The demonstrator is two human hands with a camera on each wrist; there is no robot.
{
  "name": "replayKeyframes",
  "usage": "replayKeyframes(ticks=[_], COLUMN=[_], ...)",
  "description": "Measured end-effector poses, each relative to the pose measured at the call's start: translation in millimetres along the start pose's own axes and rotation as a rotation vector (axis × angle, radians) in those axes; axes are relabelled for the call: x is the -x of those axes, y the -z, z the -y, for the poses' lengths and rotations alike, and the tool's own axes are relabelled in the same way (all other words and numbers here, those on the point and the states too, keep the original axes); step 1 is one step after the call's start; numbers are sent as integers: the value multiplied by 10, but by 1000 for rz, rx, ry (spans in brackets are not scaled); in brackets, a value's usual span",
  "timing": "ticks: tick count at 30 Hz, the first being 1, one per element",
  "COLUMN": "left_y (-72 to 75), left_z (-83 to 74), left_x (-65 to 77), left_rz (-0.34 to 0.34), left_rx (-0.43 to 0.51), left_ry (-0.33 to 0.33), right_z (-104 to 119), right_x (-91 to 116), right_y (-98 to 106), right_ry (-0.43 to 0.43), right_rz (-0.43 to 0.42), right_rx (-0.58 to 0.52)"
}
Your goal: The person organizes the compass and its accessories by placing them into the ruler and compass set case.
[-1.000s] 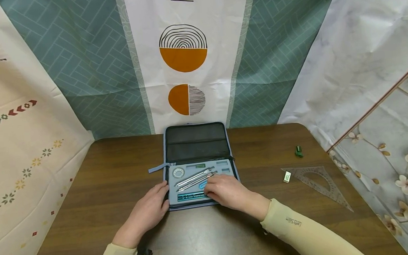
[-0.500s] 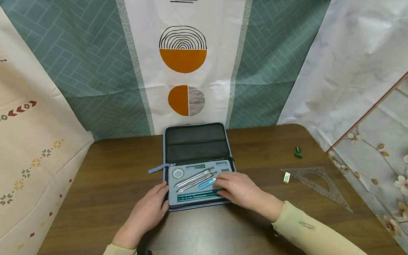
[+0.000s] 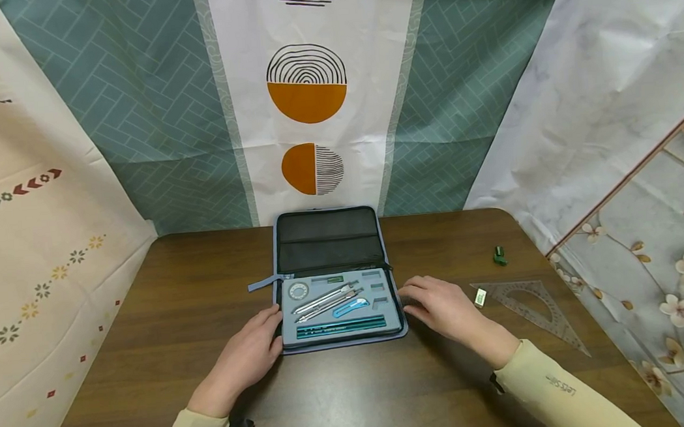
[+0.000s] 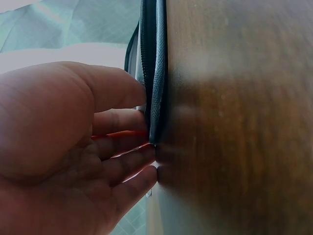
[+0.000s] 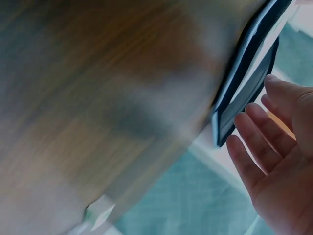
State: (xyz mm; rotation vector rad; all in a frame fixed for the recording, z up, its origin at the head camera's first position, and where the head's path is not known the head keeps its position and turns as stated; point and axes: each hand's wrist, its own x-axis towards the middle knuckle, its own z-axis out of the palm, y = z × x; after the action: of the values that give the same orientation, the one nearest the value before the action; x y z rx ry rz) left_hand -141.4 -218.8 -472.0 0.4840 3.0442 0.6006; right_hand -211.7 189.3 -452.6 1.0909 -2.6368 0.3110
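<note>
An unzipped pencil case point(image 3: 328, 240) lies spread on the table, its dark lid toward the back. The grey tray point(image 3: 307, 310) inside bears a round white dial-like disc point(image 3: 298, 290), two silver compasses point(image 3: 326, 299), a blue utility knife point(image 3: 350, 307), dark green pencils point(image 3: 340, 326) and a small green box point(image 3: 335, 279). My left hand point(image 3: 250, 350) rests against the case's left edge, thumb and fingertips at the zipper rim point(image 4: 157, 73) in the left wrist view. Just off the right edge is my right hand point(image 3: 444, 308), its fingers loosely extended and holding nothing.
To the right lie a white eraser point(image 3: 480, 298), a transparent set square point(image 3: 532, 303) and a small green sharpener point(image 3: 500, 256). A blue strap point(image 3: 264, 283) sticks out left of the case. Patterned cloths point(image 3: 468, 68) hang behind the table.
My right hand has moved right, from over the tray to beside the case, uncovering the utility knife, the pencil ends and the slots at the tray's right. My left hand has stayed put.
</note>
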Motion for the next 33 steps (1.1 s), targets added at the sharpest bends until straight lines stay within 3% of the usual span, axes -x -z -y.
replayKeyframes(ticks=[13, 25, 33], left_y=[7, -1, 7], left_z=[-14, -4, -1], left_x=[2, -12, -12], left_rz=[5, 24, 27], left_rx=[-2, -7, -19], left_ry=[6, 32, 27], right_z=[-464, -765, -886], right_x=[310, 592, 726], right_y=[194, 332, 359], right_ry=[-165, -208, -202], right_rz=[32, 54, 123], right_rx=[89, 103, 67])
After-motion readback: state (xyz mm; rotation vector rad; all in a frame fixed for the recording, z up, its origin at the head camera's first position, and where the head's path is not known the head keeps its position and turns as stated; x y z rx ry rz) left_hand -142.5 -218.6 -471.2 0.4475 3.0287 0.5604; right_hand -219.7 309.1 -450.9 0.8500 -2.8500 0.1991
